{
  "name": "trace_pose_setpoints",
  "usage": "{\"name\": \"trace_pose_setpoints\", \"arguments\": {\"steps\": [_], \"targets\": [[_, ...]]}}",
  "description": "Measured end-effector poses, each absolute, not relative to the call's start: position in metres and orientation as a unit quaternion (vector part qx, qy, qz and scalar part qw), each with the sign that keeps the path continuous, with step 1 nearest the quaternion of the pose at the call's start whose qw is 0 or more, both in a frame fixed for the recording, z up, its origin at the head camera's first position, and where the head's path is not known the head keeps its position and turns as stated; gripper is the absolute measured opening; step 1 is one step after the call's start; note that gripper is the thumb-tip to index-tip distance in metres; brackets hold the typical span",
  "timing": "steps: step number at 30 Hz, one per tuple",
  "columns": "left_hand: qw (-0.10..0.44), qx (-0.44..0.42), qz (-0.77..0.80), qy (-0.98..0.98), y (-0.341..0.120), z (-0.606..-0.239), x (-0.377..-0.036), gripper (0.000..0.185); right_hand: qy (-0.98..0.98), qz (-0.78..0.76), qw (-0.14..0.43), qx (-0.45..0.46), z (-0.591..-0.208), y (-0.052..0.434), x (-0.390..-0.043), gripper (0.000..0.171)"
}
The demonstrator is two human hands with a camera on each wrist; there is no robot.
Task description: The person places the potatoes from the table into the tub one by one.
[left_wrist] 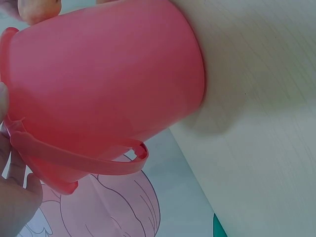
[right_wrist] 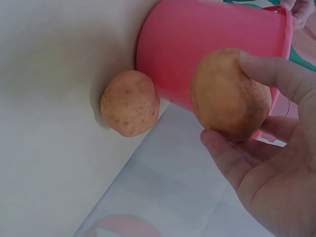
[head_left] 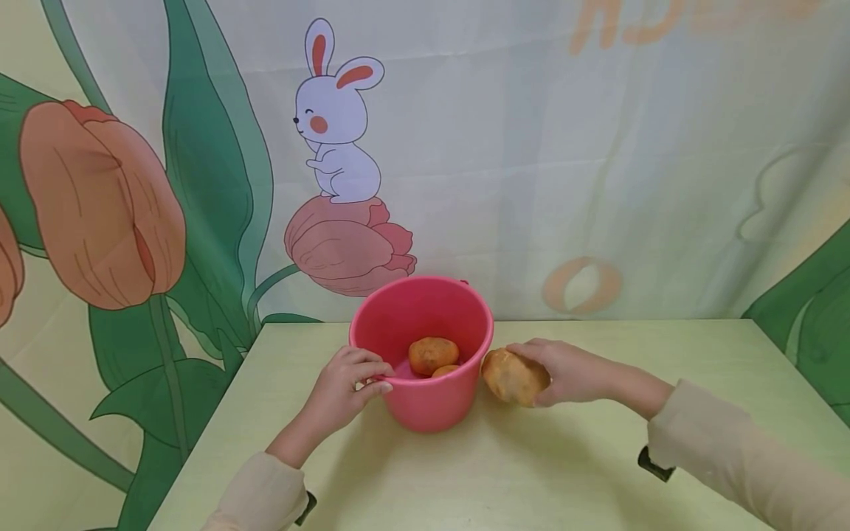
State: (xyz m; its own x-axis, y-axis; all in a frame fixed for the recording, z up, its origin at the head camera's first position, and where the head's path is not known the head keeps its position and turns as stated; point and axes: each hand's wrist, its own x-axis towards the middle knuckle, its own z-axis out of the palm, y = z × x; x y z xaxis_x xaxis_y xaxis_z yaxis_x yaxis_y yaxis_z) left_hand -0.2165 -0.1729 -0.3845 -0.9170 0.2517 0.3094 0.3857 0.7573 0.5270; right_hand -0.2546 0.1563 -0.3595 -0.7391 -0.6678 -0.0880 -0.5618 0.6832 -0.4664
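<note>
A pink plastic bucket [head_left: 432, 402] stands upright on the pale green table [head_left: 571, 472]. Two potatoes [head_left: 432, 354] lie inside it. My left hand [head_left: 377, 377] grips the bucket's near left rim, fingers curled over the edge; its fingers [left_wrist: 17, 200] show beside the hanging handle [left_wrist: 84, 165]. My right hand [head_left: 527, 376] holds a brown potato [head_left: 508, 376] just right of the bucket, at about rim height. In the right wrist view that held potato [right_wrist: 224, 89] sits between thumb and fingers, and another potato [right_wrist: 129, 102] lies on the table against the bucket's base.
A printed cloth backdrop [head_left: 505, 147] with a rabbit and tulips hangs right behind the table. The table's left edge [head_left: 212, 428] runs close to my left forearm. The bare tabletop spreads in front of the bucket and to its right.
</note>
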Motion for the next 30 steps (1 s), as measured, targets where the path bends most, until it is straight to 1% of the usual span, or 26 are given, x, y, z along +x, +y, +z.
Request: {"name": "trace_pose_setpoints", "arguments": {"steps": [7,30], "targets": [[0.111,-0.17,-0.301,-0.932,-0.172,-0.384,-0.216,0.027,0.909,-0.194,0.114,-0.35,-0.352,0.158,-0.255,0.067],[0.106,-0.161,-0.307,-0.932,-0.171,-0.384,-0.216,0.027,0.912,-0.187,0.113,-0.347,-0.329,0.167,-0.256,0.068]]}}
